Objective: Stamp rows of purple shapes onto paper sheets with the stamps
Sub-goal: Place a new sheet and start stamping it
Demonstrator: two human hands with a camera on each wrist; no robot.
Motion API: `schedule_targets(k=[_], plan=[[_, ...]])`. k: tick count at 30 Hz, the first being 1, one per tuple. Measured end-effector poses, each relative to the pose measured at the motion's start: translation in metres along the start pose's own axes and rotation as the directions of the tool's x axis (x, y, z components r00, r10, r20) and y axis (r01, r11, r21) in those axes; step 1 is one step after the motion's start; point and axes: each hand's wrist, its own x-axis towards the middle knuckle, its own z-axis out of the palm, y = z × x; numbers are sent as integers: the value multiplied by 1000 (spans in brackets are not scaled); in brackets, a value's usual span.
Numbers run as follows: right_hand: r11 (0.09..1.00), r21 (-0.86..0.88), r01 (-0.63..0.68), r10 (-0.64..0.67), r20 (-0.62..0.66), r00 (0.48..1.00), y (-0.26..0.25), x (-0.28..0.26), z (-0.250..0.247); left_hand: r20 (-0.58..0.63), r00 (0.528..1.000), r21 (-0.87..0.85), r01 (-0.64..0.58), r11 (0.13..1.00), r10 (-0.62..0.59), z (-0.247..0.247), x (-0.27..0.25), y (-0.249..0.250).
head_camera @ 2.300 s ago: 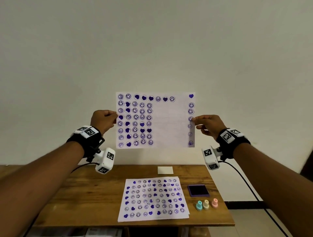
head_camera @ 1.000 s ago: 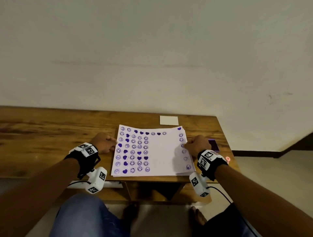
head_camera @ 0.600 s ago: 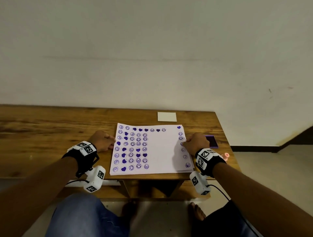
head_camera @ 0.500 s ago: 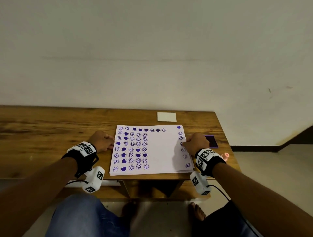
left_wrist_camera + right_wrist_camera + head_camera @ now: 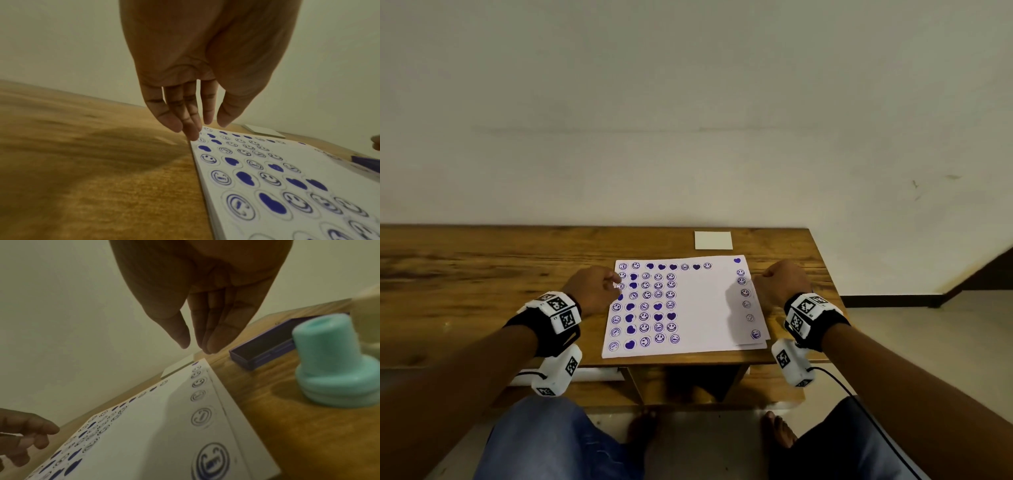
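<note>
Left hand (image 5: 590, 289) sits at the left edge of the top paper sheet (image 5: 702, 308), at roughly 9 o'clock from the sheet's centre. The left wrist view shows its fingers (image 5: 174, 116) straight and relaxed, holding nothing, tips just above the sheet's left margin; contact cannot be confirmed.

The sheet lies flat on the wooden bench (image 5: 482, 274), on top of at least one further sheet whose edge (image 5: 763, 339) shows along the right side. Purple smiley and heart stamps fill its left portion, one row runs along the far edge, and one column runs down the right edge. A small white card (image 5: 713, 240) lies on the bench at 12 o'clock from the sheet, apart from it.

Right hand (image 5: 782, 286) sits at the sheet's right edge, at 3 o'clock. In the right wrist view its fingers (image 5: 213, 331) are extended and loose, holding nothing, above the sheet's far right corner. A purple ink pad (image 5: 265, 350) and a teal stamp (image 5: 333, 366) stand on the bench at 3 o'clock from this hand, untouched.
</note>
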Motion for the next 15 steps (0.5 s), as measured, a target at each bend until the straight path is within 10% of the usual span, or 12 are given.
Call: schedule_targets(k=[15], plan=[[951, -239, 195, -181, 77, 980, -45, 37, -23, 177, 956, 158, -260, 953, 232, 54, 7, 108]])
